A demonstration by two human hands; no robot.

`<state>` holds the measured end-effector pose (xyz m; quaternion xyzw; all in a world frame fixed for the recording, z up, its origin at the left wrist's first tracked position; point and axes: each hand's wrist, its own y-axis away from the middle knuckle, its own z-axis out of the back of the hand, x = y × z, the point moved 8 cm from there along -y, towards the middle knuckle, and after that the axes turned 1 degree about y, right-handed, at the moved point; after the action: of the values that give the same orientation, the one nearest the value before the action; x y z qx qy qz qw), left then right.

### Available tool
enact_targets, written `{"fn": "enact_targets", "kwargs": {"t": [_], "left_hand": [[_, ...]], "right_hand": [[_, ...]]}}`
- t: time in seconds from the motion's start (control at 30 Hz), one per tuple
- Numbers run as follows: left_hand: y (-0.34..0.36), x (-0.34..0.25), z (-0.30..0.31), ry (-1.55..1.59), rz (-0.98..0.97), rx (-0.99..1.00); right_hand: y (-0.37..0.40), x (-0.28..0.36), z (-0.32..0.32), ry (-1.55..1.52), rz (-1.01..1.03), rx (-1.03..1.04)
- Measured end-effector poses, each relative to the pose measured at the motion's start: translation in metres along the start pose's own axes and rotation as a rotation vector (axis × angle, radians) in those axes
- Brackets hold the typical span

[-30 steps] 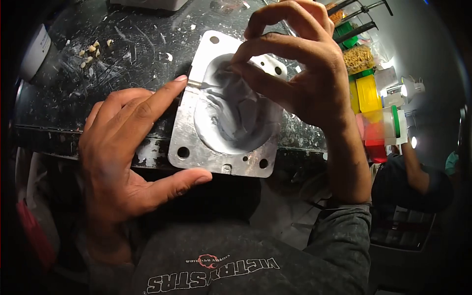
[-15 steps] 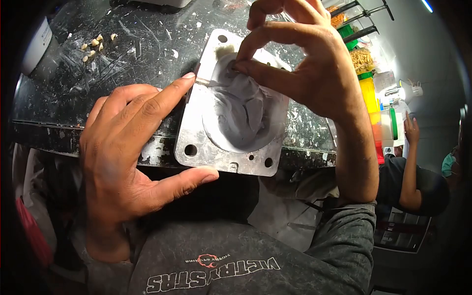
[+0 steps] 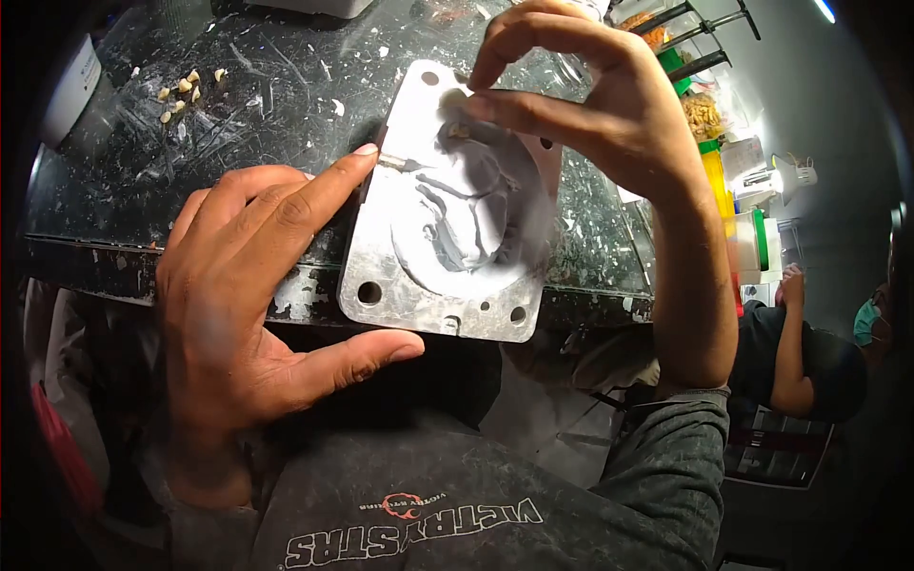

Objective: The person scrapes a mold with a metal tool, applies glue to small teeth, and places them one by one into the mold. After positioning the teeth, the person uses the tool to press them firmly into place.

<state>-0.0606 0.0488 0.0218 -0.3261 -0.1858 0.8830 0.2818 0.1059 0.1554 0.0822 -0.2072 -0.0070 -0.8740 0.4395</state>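
A metal mould plate (image 3: pixel 376 271) with corner holes lies at the table's front edge. Its round cavity holds smooth grey-white, putty-like material (image 3: pixel 476 252) with curved grooves. My left hand (image 3: pixel 252 257) steadies the plate, index fingertip on its left edge and thumb along the lower edge. Above the top of the cavity hovers my right hand (image 3: pixel 600 95), thumb and index finger pinched together. Whether anything small is between those fingertips is hidden. Just below them, a small yellowish piece (image 3: pixel 459 130) sits on the grey material.
Several small cream tooth-like pieces (image 3: pixel 181 92) lie on the scuffed black table (image 3: pixel 276 57). A white tub (image 3: pixel 76 90) stands at the left. Clamp bars (image 3: pixel 700 62) and filled containers (image 3: pixel 705 119) line the right. Another person's hand (image 3: pixel 792 284) is farther right.
My right hand has lifted up and away from the cavity, uncovering the small yellowish piece there. My left hand and the plate have stayed nearly still. The other person's hand has lowered.
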Motion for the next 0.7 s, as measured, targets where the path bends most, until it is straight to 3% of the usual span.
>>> {"fn": "enact_targets", "kwargs": {"t": [0.1,0.17,0.3,0.47,0.7], "left_hand": [[0.000,-0.001,-0.001,-0.014,-0.001,0.003],[0.001,-0.001,-0.002,-0.027,-0.001,0.004],[-0.003,-0.001,-0.003,-0.017,-0.009,0.002],[-0.007,0.002,-0.004,-0.013,-0.006,0.000],[-0.007,0.001,-0.002,-0.021,0.003,0.002]], "right_hand": [[-0.002,0.002,-0.006,-0.154,0.104,-0.022],[0.000,0.000,-0.008,-0.213,-0.010,-0.026],[0.001,-0.005,-0.008,-0.164,-0.007,-0.002],[0.003,-0.014,-0.012,-0.373,-0.063,-0.014],[0.003,-0.011,-0.010,-0.321,-0.089,-0.005]]}}
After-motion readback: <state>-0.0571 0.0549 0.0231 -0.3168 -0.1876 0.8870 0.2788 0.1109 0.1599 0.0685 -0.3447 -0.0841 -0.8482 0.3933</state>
